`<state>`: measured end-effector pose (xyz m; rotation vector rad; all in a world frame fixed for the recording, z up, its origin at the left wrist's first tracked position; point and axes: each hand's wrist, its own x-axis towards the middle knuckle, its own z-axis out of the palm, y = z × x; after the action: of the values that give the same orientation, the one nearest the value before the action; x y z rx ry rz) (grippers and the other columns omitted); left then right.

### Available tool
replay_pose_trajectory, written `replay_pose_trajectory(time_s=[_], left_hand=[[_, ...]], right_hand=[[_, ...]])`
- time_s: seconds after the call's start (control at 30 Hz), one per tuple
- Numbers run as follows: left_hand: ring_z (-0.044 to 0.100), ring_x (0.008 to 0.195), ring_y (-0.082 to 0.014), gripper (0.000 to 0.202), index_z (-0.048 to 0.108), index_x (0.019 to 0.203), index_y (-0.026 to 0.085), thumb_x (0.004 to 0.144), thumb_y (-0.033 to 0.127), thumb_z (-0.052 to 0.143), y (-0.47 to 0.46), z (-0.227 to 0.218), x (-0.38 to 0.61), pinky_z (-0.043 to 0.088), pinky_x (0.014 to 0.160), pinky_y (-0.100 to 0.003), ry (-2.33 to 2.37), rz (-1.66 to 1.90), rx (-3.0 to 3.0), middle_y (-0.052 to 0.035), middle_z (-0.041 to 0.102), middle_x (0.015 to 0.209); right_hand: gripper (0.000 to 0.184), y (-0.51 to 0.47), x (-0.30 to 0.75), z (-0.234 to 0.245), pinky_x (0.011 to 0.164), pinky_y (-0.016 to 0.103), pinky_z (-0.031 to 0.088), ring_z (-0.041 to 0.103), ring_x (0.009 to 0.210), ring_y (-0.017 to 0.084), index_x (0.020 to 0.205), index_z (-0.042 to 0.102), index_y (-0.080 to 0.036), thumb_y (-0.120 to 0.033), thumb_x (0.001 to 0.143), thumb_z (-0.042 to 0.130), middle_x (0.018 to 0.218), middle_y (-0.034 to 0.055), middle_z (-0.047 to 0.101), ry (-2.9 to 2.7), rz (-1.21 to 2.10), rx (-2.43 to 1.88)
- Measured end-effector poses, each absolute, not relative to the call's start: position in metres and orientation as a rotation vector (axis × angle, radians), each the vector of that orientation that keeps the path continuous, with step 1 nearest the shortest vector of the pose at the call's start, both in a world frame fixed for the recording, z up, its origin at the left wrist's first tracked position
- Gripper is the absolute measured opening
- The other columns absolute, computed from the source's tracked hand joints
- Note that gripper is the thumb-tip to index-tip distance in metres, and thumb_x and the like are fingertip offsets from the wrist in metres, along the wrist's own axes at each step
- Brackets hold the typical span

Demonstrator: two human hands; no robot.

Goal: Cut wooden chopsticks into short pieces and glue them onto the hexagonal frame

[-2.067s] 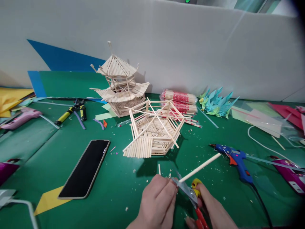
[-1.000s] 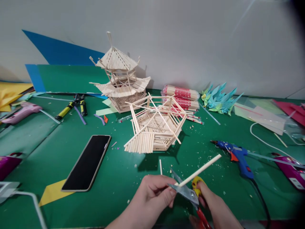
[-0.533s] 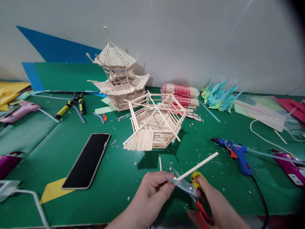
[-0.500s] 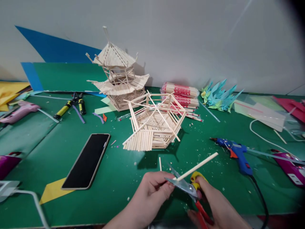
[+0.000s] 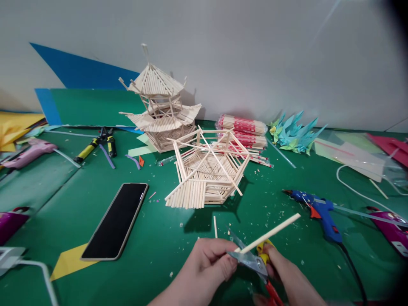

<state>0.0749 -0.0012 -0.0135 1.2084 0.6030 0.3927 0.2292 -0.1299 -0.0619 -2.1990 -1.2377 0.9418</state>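
Between thumb and fingers, my left hand (image 5: 208,270) pinches one end of a thin wooden stick (image 5: 270,233), which slants up to the right. My right hand (image 5: 288,272) grips scissors (image 5: 255,263) with red and yellow handles. Their blades are parted around the stick, close to my left fingertips. A short wooden stick (image 5: 215,226) lies on the table just beyond my left hand. Farther off stands a six-sided stick frame (image 5: 210,170) with a partly slatted edge at its front left. Behind it, on the left, rises a tiered stick pagoda (image 5: 164,114).
A phone (image 5: 116,221) lies at left on yellow paper. A blue glue gun (image 5: 318,210) with its cable is at right. Bundled sticks (image 5: 242,125), blue-green folded paper (image 5: 296,134) and pliers (image 5: 97,144) lie toward the wall. A pink glue gun (image 5: 32,153) rests far left.
The whole view has shifted a little, so everything sits slightly lower. Both hands keep their hold, and the scissor blades look slightly more closed around the stick.
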Motion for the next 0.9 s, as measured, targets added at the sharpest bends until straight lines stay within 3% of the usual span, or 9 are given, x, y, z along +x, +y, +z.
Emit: replay_pose_trajectory(time_s=[0.1,0.3,0.43,0.53,0.73,0.9], left_hand=[[0.033,0.047,-0.0080,0.028,0.065,0.075,0.014,0.079,0.039,0.052,-0.001,-0.017,0.078,0.028,0.045,-0.019,0.607,0.387,1.207,0.0038,0.041,0.052],[0.050,0.060,-0.0151,0.020,0.061,0.076,0.016,0.081,0.013,0.043,-0.017,-0.027,0.081,0.041,0.057,-0.023,0.785,0.944,1.961,-0.0051,0.054,0.064],[0.050,0.056,-0.0144,0.019,0.058,0.073,0.016,0.080,0.009,0.042,-0.011,-0.024,0.077,0.041,0.054,-0.021,0.651,0.816,2.096,-0.0051,0.055,0.062],[0.050,0.053,-0.0125,0.022,0.058,0.071,0.016,0.082,0.010,0.040,-0.003,-0.015,0.077,0.040,0.052,-0.020,0.579,0.701,1.993,-0.0035,0.056,0.059],[0.051,0.059,-0.0138,0.021,0.062,0.071,0.014,0.082,0.016,0.044,-0.004,-0.008,0.077,0.039,0.057,-0.022,0.633,0.666,1.795,-0.0049,0.058,0.064],[0.041,0.051,-0.0091,0.022,0.069,0.073,0.015,0.072,0.036,0.062,-0.002,-0.009,0.074,0.032,0.050,-0.020,0.639,0.450,1.107,0.0007,0.053,0.056]], right_hand=[[0.038,-0.128,0.228,-0.067,0.050,0.023,0.042,0.057,0.055,0.017,0.090,0.050,-0.025,-0.033,0.055,0.065,0.061,-0.0032,0.058,-1.249,0.950,-2.191],[0.031,-0.118,0.228,-0.050,0.048,0.020,0.039,0.054,0.056,0.014,0.088,0.048,-0.022,-0.024,0.059,0.057,0.064,-0.0026,0.056,-1.261,1.062,-2.147],[0.029,-0.112,0.230,-0.036,0.051,0.018,0.039,0.052,0.058,0.012,0.088,0.047,-0.020,-0.021,0.059,0.055,0.067,-0.0027,0.056,-1.249,1.234,-2.126],[0.039,-0.110,0.229,-0.036,0.051,0.017,0.040,0.053,0.059,0.012,0.091,0.045,-0.020,-0.020,0.055,0.058,0.069,-0.0030,0.058,-1.198,1.228,-2.075],[0.040,-0.121,0.231,-0.050,0.052,0.019,0.044,0.057,0.060,0.014,0.094,0.051,-0.022,-0.023,0.055,0.062,0.068,-0.0027,0.060,-1.176,1.095,-2.137],[0.058,-0.127,0.230,-0.058,0.059,0.024,0.047,0.060,0.065,0.019,0.102,0.049,-0.024,-0.026,0.047,0.068,0.075,0.0002,0.062,-1.188,0.996,-2.194]])
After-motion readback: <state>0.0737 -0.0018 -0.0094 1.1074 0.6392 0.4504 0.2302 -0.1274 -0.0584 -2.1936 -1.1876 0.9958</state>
